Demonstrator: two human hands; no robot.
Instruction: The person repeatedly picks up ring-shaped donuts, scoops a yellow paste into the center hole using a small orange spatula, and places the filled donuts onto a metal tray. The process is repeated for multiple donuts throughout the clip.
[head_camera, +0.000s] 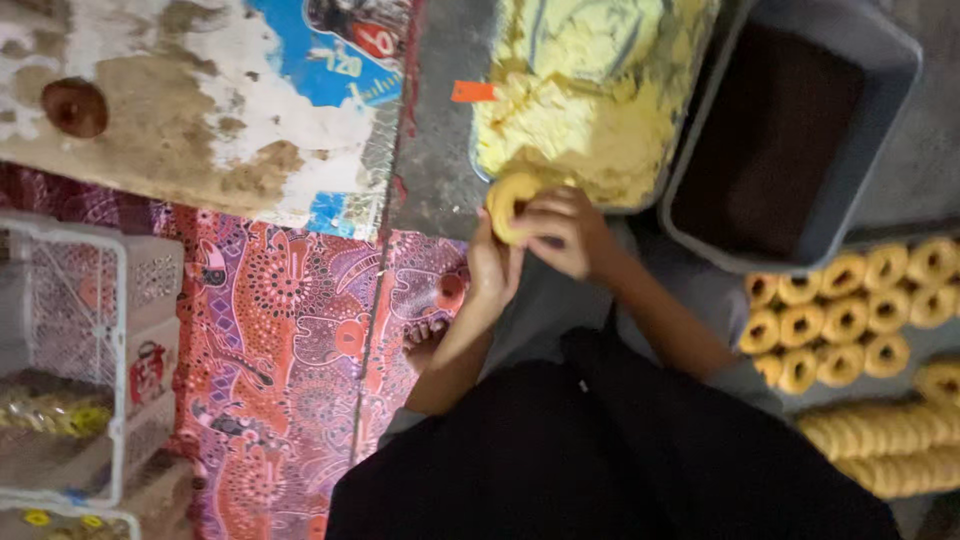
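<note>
Both hands pinch one yellow dough ring (508, 203): left hand (492, 272) underneath, right hand (565, 232) fingers curled on top. Dough tub (640, 150) at twelve o'clock, finished rings (850, 315) at three.

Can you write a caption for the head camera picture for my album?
Both hands shape a yellow dough ring beside the dough tub, finished rings lying nearby.

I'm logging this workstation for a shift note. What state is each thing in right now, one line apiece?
dough ring: held up between both hands, hole formed.
left hand: closed on the ring's lower side.
right hand: fingers pinching the ring.
dough tub: heaped with yellow dough.
grey tray: appears empty, dark inside.
shaped rings: laid in rows, touching.
white wire basket: some yellow contents; exact kind unclear.
</note>
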